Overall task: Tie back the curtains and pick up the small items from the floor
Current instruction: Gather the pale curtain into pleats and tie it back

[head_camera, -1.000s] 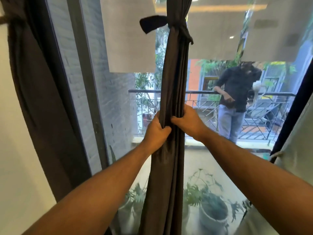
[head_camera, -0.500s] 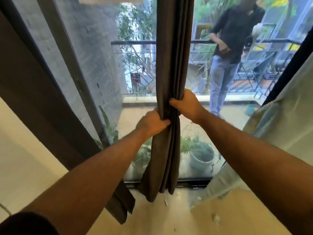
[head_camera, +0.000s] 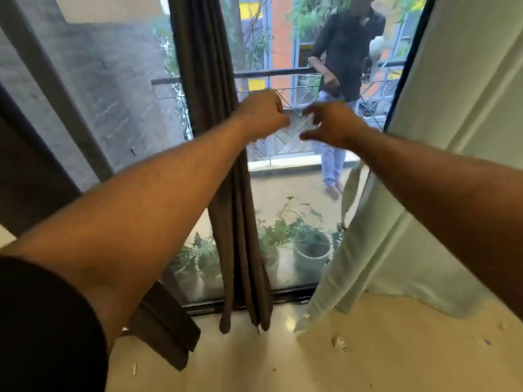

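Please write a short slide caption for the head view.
Both hands, left and right, hover empty beside the dark curtain; paper scraps litter the floor.

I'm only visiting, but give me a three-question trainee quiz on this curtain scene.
1. True or false: the right hand grips the dark curtain.
2. Which lies on the floor? A scraps B shoes C books
3. Fill in: behind the glass stands a potted ____.

Key: 1 false, it is clear of the cloth, as is the left hand; 2 A, such as the crumpled scrap; 3 plant.
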